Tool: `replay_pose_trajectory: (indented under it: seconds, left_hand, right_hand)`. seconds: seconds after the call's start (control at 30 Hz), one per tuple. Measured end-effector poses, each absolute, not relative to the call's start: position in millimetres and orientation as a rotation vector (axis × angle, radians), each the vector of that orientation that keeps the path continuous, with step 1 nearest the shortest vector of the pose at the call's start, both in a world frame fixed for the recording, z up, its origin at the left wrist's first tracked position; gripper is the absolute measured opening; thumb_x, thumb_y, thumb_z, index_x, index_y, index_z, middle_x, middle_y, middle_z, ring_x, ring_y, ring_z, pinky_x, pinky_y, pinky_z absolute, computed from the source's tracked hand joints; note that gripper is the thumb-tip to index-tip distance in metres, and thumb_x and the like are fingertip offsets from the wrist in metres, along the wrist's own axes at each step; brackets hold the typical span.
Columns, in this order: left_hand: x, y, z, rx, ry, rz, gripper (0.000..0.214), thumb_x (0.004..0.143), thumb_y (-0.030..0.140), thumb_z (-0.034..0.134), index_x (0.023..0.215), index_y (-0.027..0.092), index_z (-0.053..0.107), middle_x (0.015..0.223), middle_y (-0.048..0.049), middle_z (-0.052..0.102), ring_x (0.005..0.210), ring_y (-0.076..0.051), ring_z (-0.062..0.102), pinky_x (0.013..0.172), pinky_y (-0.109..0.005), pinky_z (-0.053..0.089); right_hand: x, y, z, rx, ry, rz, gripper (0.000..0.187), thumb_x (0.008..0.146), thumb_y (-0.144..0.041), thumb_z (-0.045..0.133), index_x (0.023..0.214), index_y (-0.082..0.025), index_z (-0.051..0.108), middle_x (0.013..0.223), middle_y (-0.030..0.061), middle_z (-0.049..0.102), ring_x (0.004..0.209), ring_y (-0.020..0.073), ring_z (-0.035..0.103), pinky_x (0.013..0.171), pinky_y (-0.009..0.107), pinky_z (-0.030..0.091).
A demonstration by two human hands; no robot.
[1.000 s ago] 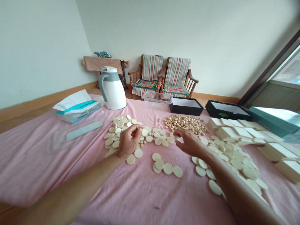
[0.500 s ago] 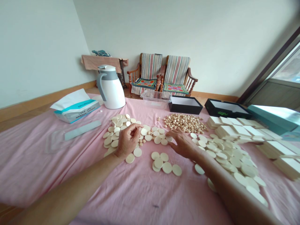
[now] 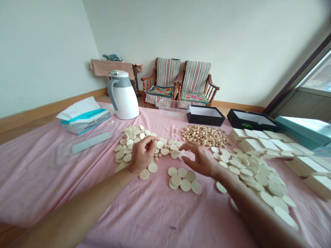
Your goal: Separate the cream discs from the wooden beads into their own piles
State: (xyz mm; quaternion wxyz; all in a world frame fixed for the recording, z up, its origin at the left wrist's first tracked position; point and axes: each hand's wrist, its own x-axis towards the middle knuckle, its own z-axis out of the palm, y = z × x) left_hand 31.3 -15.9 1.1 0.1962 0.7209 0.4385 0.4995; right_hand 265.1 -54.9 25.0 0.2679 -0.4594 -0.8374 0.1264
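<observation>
My left hand (image 3: 142, 155) is closed with thumb and forefinger pinched together; whatever it holds, if anything, cannot be made out. Beside it lie a heap of pale round wooden discs (image 3: 127, 157) and a few small wooden pieces (image 3: 156, 156). My right hand (image 3: 198, 159) hovers with thumb and forefinger apart, nothing visible between them. Its fingertips are nearest to a disc (image 3: 174, 154) in the middle group. Closer to me, several discs (image 3: 185, 185) lie in a loose cluster, some overlapping. A large pile of discs (image 3: 261, 179) spreads to the right, partly behind my right forearm.
Small wooden pieces (image 3: 204, 135) are heaped beyond my right hand. Stacked pale rectangular blocks (image 3: 258, 146), black boxes (image 3: 206, 119) and a clear plastic tray (image 3: 172, 107) stand farther back. At left are a white jug (image 3: 126, 101), a tissue pack (image 3: 86, 119) and a clear lid (image 3: 62, 153).
My right hand has shifted slightly and its thumb and forefinger have spread. One more disc now lies in the near cluster. My left hand keeps its pinch in nearly the same place.
</observation>
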Motion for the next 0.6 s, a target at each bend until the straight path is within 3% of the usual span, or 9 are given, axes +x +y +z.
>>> replay_pose_trajectory:
  seconds: [0.1,0.3,0.47,0.6]
  left_hand:
    - [31.2,-15.3,0.4,2.016,1.220,1.400,0.021,0.087,0.030,0.050,0.088,0.015,0.065,0.058,0.0014,0.059,0.047,-0.008,0.050,0.046,-0.017,0.038]
    - [31.3,-15.0,-0.9,2.015,1.227,1.402,0.021,0.087,0.030,0.050,0.089,0.015,0.065,0.059,0.0009,0.060,0.048,-0.009,0.051,0.046,-0.017,0.039]
    - [31.3,-15.2,-0.4,2.027,1.229,1.398,0.021,0.087,0.029,0.050,0.090,0.016,0.066,0.062,0.0002,0.062,0.050,-0.009,0.052,0.047,-0.017,0.040]
    - [31.4,-15.7,0.6,2.030,1.236,1.395,0.020,0.087,0.029,0.050,0.089,0.015,0.065,0.062,0.0000,0.062,0.050,-0.009,0.053,0.048,-0.017,0.041]
  right_hand:
    - [255.4,-52.8,11.5,-1.174,-2.318,0.208,0.032,0.080,-0.010,0.055,0.110,-0.020,0.059,0.106,0.0078,0.063,0.101,0.0217,0.054,0.093,0.039,0.041]
    - [243.6,-52.1,-0.7,-1.219,-2.325,0.192,0.029,0.083,-0.010,0.053,0.109,-0.019,0.060,0.103,0.0096,0.061,0.096,0.0212,0.054,0.083,0.035,0.045]
    - [243.2,-52.1,2.5,-1.219,-2.130,0.432,0.019,0.080,-0.009,0.053,0.091,-0.019,0.064,0.086,0.0039,0.063,0.076,0.0140,0.056,0.069,0.026,0.045]
    - [242.8,-55.3,15.1,-1.233,-2.019,0.727,0.020,0.077,-0.009,0.053,0.088,-0.018,0.066,0.077,0.0011,0.065,0.066,0.0117,0.056,0.061,0.023,0.044]
